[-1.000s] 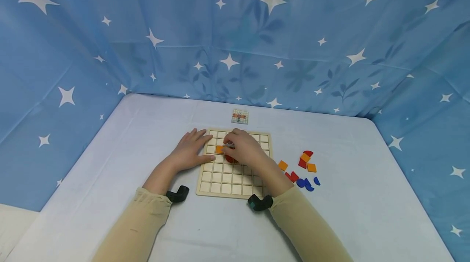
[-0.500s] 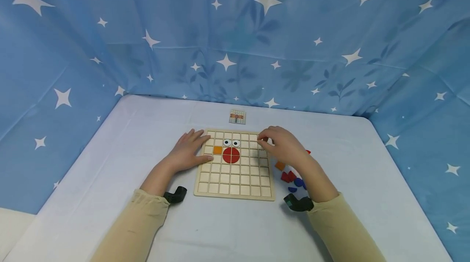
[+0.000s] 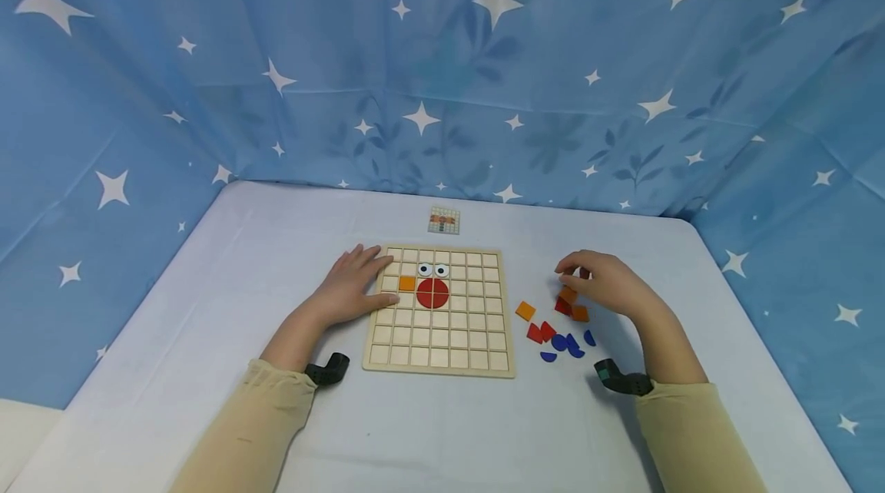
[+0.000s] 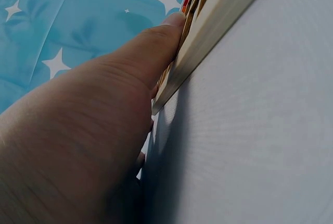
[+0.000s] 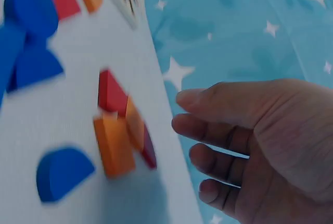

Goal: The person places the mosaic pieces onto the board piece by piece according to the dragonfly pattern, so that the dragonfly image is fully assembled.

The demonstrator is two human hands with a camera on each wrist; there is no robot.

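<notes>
My left hand (image 3: 351, 284) rests with fingers spread on the left edge of a gridded wooden board (image 3: 442, 358). The thumb lies over the rim in the left wrist view. On the board sit two eye tiles (image 3: 432, 270), a red circle (image 3: 432, 293) made of quarter pieces directly below them, and an orange square tile (image 3: 407, 283) to its left. My right hand (image 3: 611, 286) hovers above a small cluster with an orange tile (image 3: 568, 295) and a red tile (image 3: 562, 307). Its fingers are loosely bent and hold nothing; in the right wrist view the cluster lies apart from the fingertips.
A small pattern card (image 3: 444, 220) lies behind the board. Right of the board are an orange square (image 3: 525, 311), red pieces (image 3: 541, 332) and several blue rounded pieces (image 3: 567, 343). A blue star-patterned curtain (image 3: 442, 71) hangs behind the white-covered table (image 3: 429, 431).
My right hand has left the eye tiles on the board and moved right to the loose pieces. The eyes and the whole red circle are uncovered. The left hand stays on the board's edge.
</notes>
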